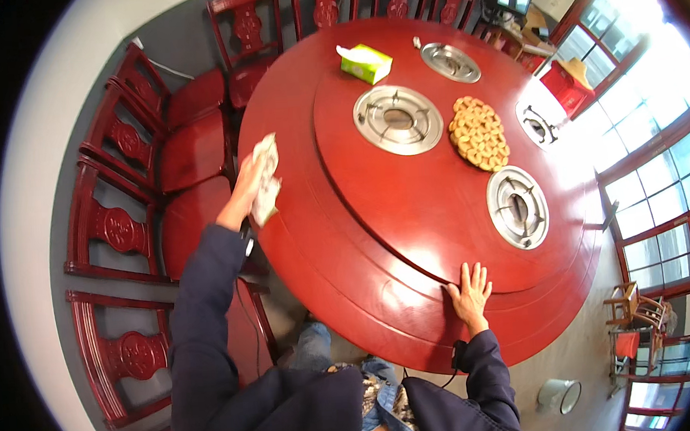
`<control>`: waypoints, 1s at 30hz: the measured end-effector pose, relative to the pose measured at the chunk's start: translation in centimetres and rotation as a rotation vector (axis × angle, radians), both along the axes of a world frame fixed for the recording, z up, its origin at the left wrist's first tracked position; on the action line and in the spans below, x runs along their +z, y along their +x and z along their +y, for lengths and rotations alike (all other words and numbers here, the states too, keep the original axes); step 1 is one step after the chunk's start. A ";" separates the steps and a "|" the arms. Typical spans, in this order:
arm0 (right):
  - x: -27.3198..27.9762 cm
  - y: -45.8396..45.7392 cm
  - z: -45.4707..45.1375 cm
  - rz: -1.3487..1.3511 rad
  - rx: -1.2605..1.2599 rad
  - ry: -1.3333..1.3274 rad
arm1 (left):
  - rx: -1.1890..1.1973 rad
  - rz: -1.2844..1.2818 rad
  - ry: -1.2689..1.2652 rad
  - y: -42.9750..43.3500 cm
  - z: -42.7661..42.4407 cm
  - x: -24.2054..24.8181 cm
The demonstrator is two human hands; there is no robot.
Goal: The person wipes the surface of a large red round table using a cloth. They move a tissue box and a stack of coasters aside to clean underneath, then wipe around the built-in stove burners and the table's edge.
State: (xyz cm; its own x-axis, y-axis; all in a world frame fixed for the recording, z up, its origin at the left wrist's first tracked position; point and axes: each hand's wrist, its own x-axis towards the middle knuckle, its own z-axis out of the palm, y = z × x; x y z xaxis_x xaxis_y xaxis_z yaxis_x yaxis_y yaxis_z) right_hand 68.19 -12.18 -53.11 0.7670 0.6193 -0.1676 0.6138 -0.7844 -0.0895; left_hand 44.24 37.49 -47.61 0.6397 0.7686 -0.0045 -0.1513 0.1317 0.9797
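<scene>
My left hand (247, 185) holds a pale, crumpled cloth (267, 179) at the left edge of a round red wooden table (298, 218). My right hand (473, 295) lies with its fingers spread at the near rim of the raised round turntable (391, 201), holding nothing. On the turntable stand a green tissue box (366, 64), a metal burner ring (398, 120), a second burner ring (518, 207) and a cluster of yellow-brown ring-shaped pieces (478, 134), well away from both hands.
Carved red chairs (193, 153) line the table's left and far sides. Two more burners, one far (450, 62) and one at the right (538, 125), sit on the turntable. A pale bucket (560, 395) stands on the floor at lower right, with small wooden chairs (623, 305) beyond it.
</scene>
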 end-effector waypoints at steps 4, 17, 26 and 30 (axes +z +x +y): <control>-0.9 -0.2 -0.3 -0.114 -0.015 0.008 | -0.075 0.138 -0.035 5.2 6.6 -4.1; -1.9 -0.2 -0.6 -0.125 -0.003 -0.036 | -0.197 1.052 1.334 7.1 -0.6 -10.4; -1.1 -0.5 0.8 -0.090 0.017 -0.016 | -0.616 0.209 1.470 0.2 -33.5 -5.1; 1.4 -0.2 0.8 0.151 0.030 0.092 | -1.494 0.205 0.492 -1.4 -40.3 -5.5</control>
State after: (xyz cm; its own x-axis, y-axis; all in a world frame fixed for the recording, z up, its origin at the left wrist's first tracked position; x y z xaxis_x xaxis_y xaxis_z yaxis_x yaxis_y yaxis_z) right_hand 67.99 -11.42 -51.75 0.7182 0.6597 -0.2213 0.6111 -0.7501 -0.2531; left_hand 42.88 -2.77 -53.16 0.8082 -0.5737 -0.1330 -0.0473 -0.2884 0.9564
